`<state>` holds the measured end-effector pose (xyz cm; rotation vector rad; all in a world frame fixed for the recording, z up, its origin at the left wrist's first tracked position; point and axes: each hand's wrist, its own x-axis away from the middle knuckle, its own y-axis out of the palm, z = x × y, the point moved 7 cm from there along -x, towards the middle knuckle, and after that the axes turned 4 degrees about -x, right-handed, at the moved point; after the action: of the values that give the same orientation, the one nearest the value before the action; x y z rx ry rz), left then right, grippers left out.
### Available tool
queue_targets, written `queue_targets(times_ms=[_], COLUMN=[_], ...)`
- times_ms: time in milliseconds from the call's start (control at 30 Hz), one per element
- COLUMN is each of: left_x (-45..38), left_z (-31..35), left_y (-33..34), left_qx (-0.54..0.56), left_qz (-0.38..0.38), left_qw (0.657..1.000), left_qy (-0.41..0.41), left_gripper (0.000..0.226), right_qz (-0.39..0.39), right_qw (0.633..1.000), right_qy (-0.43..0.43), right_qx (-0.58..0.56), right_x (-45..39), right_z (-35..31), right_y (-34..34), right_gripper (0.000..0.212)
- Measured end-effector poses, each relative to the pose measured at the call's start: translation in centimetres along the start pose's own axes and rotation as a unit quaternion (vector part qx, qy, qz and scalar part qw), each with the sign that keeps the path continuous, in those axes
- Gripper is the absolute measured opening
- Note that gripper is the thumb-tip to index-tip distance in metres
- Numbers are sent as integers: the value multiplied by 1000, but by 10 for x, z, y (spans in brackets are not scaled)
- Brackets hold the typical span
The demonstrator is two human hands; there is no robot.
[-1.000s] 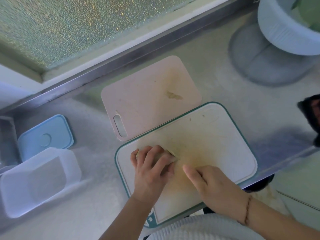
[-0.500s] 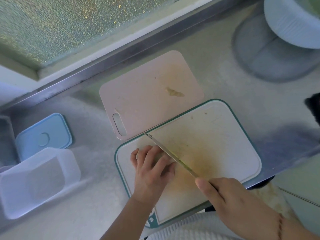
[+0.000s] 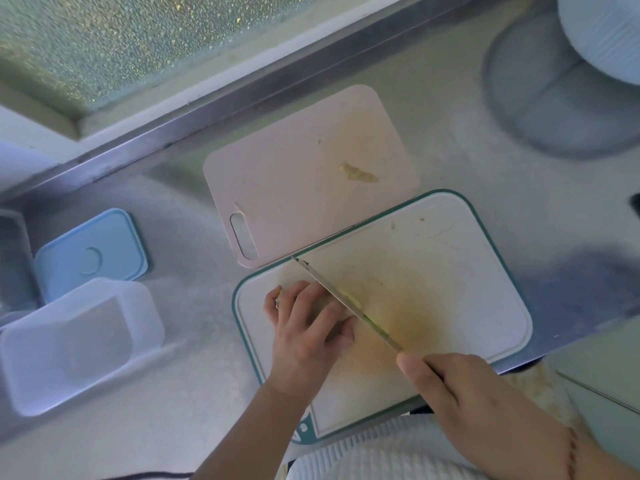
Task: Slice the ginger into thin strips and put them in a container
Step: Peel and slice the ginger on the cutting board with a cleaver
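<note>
The slicing step is in hand. The left hand (image 3: 308, 327) lies curled over the ginger (image 3: 320, 301) on the green-rimmed board (image 3: 450, 271), fingers bent down onto it and pinning it in place — only a pale sliver of the root shows between the fingers, so how much is left uncut is hard to judge. The right hand (image 3: 464, 393) is wrapped round the handle of the knife (image 3: 346, 299), forefinger laid forward along it; the blade runs diagonally up and away, just beside the left knuckles, with yellowish bits clinging to its flat side. A second, pink board (image 3: 294, 188) lies behind, touching the first, with one scrap of ginger (image 3: 358, 173) on it. The container (image 3: 79, 341) stands open on the worktop (image 3: 180, 393) well to the left, its blue lid (image 3: 90, 254) just behind it; nothing seems to be in it yet. The next move likely calls for a straight downward cut close along the knuckles, with the fingertips tucked back and the left hand creeping away from the blade for each thin strip — the transfer to the container comes later.
</note>
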<state>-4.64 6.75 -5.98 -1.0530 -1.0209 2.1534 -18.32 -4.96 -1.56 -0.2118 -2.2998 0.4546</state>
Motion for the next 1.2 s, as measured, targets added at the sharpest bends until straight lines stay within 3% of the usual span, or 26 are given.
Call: queue_targets(times_ms=[667, 1000, 1200], left_x=[2, 2, 2], left_z=[-3, -4, -3], left_y=[1, 1, 1], left_qx=[3, 6, -1], left_qz=[-6, -10, -5], left_qw=[1000, 999, 1000], left_qy=[-23, -30, -26], left_gripper=[24, 34, 29], right_qz=[-34, -47, -46], right_qw=[999, 999, 998], right_qy=[-15, -7, -42], right_qx=[19, 9, 11], right_x=[-9, -2, -46], right_z=[-7, 2, -16], right_y=[3, 2, 13], right_gripper=[59, 59, 61])
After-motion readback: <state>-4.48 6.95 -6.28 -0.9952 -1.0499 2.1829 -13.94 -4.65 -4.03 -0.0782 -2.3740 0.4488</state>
